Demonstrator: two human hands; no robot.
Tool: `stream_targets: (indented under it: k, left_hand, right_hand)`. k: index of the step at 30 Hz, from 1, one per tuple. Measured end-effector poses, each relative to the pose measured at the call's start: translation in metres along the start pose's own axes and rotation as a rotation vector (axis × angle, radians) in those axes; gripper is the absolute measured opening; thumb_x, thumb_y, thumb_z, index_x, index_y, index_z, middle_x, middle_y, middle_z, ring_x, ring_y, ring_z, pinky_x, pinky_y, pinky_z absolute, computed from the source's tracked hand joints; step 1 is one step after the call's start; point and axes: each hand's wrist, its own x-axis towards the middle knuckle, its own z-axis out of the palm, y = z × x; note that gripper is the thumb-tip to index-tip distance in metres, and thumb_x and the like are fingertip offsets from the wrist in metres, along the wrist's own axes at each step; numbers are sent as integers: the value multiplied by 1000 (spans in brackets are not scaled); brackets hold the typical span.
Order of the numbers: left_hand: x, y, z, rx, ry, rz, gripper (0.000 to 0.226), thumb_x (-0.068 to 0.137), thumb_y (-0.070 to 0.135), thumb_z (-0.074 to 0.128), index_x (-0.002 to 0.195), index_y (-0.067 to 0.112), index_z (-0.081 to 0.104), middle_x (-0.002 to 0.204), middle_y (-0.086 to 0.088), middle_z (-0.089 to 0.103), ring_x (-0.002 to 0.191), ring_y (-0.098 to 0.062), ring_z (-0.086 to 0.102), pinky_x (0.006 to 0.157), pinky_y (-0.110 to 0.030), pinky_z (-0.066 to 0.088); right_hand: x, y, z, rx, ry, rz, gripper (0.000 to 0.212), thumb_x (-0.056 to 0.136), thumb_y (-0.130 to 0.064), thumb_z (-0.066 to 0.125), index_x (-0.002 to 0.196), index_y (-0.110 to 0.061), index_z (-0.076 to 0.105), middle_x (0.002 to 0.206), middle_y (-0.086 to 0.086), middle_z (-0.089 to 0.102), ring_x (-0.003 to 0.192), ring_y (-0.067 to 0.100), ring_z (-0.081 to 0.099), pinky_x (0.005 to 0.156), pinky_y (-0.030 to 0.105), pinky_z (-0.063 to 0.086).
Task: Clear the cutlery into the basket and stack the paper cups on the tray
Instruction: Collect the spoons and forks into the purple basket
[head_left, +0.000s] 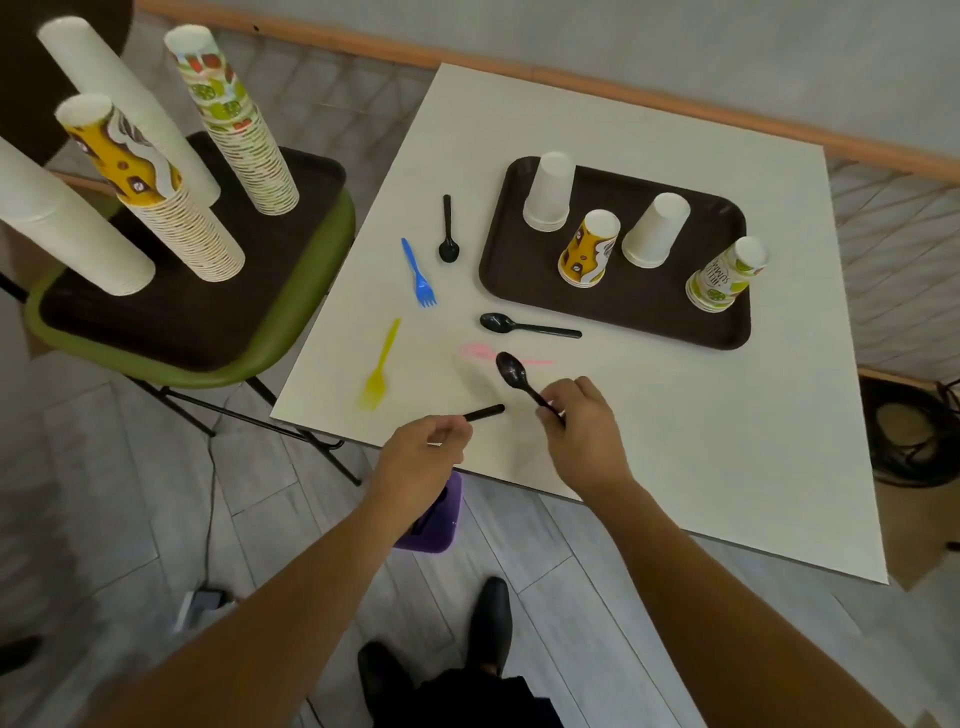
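My right hand (579, 421) grips a black spoon (511, 371) by its handle, bowl pointing away, just above the white table (675, 441). My left hand (423, 452) pinches a black utensil handle (485, 413) at the table's front edge. Loose on the table lie a yellow fork (379, 366), a blue fork (418, 275), two more black spoons (448, 231) (524, 326) and a blurred pink utensil (480, 352). The brown tray (519, 280) carries four short stacks of upturned paper cups (654, 231). A purple basket (434, 519) sits on the floor under my left wrist.
To the left, a green chair (311, 291) holds a second brown tray (218, 312) with several tall cup stacks (234, 119). Cables (914, 431) lie on the floor at the right. My shoes (493, 618) are below the table edge.
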Motion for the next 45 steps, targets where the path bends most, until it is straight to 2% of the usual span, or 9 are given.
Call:
stream_targets:
  k: [3,12,17,22,26,30,36,42,45]
  left_hand:
    - [3,12,8,-170,-19,-52,11,90,48,71,94,39,78,96,6,77,95,-14,73,86,-37,62]
    - [8,32,4,-529,211,-147,24,102,27,59,97,11,77,92,-8,78,93,-23,74,85,-41,62]
    - [13,32,-21,-645,241,-177,23,105,19,54,101,3,69,88,-12,70,80,-21,66,71,-28,59]
    - [22,24,-39,-522,225,-180,19,105,14,51,106,5,69,80,-8,64,71,-19,61,53,-21,52]
    - [31,18,-48,-481,239,-162,22,107,11,48,108,3,68,71,-5,50,62,-16,46,60,-28,44]
    - [42,21,-55,-432,257,-192,21,105,16,51,107,9,70,67,1,41,60,-13,37,57,-25,41]
    - [56,42,-46,-483,197,-254,20,96,30,66,91,11,70,75,-1,53,65,-16,47,69,-30,46]
    - [62,55,-31,-462,119,-117,22,101,34,59,100,19,75,97,-4,74,93,-20,71,86,-32,55]
    - [66,56,-29,-460,135,-87,21,102,31,58,97,20,76,99,-6,75,96,-19,72,83,-28,55]
  right_hand:
    - [0,-32,13,165,-21,-60,12,93,-13,68,104,-14,67,95,-3,57,77,8,54,68,20,48]
    - [-4,-68,36,357,-176,-171,22,95,-13,62,115,-18,69,100,-2,63,84,4,58,77,14,48]
    - [11,-48,57,-201,-278,-314,43,87,-7,64,128,-19,64,124,7,54,103,32,49,83,42,50]
    - [24,-43,63,-450,-297,-398,26,83,-4,66,105,-18,64,107,4,54,95,29,49,71,39,45]
    - [28,-34,66,-437,-250,-395,23,84,-4,68,102,-17,65,101,4,58,89,28,54,68,38,44]
    - [26,-37,64,-155,-147,-224,13,94,-1,59,99,-9,67,93,6,60,82,27,56,65,39,48]
    - [29,-86,55,463,-123,148,15,100,-11,53,102,-15,67,89,-3,66,78,20,64,74,35,53]
    - [29,-115,54,619,-175,171,17,99,-7,55,105,-18,67,83,-12,69,73,4,64,66,14,47]
    - [35,-116,52,580,-178,134,13,99,-12,57,102,-18,68,84,-8,69,69,5,63,64,14,47]
